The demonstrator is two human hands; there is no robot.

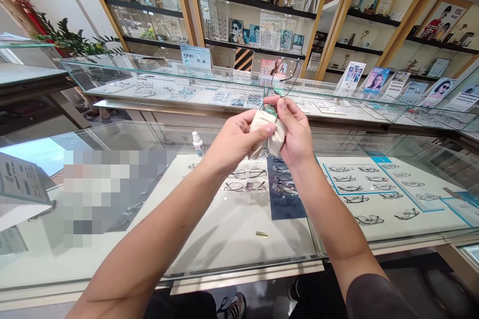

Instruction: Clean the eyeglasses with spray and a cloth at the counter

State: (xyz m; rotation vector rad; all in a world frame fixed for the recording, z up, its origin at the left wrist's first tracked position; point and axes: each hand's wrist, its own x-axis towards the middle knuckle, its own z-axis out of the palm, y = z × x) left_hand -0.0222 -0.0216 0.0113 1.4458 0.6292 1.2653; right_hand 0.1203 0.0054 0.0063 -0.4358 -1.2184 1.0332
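Both my hands are raised above the glass counter, close together. Fingers of my left hand (239,132) are closed round a pale cream cloth (276,140), the thumb pressing on it. My right hand (297,129) pinches a pair of thin dark-framed eyeglasses (283,93). One lens and a temple stick up above the fingertips, and the lower lens, with a green tint, lies against the cloth. Part of the frame is hidden by the fingers and cloth. A small white spray bottle (198,144) stands upright on the counter, left of my hands.
Under the glass top of the counter (239,254) lie several rows of eyeglasses (245,187). A gold-coloured strip (262,234) is near the front. Across from me stands another glass display case (157,92) with cards on top, backed by shelves (258,7). A printed stand (24,184) is at the left.
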